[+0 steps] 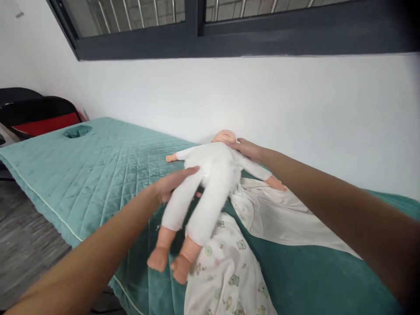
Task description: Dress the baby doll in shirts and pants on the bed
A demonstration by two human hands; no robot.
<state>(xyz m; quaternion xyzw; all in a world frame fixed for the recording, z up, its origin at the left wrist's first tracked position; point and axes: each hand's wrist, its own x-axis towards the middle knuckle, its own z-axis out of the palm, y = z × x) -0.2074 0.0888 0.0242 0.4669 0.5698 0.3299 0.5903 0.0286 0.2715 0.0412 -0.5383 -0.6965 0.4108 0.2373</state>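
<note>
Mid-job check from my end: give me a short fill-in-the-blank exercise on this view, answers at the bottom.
1. Of the left hand and the right hand, the one nearer the doll's head is the ____.
2. The doll's cloth body is ____ in colour.
3. The printed cloth runs to the picture's ____ edge.
4. The wall holds a dark-framed ____.

Missing words: right; white; bottom; window
</note>
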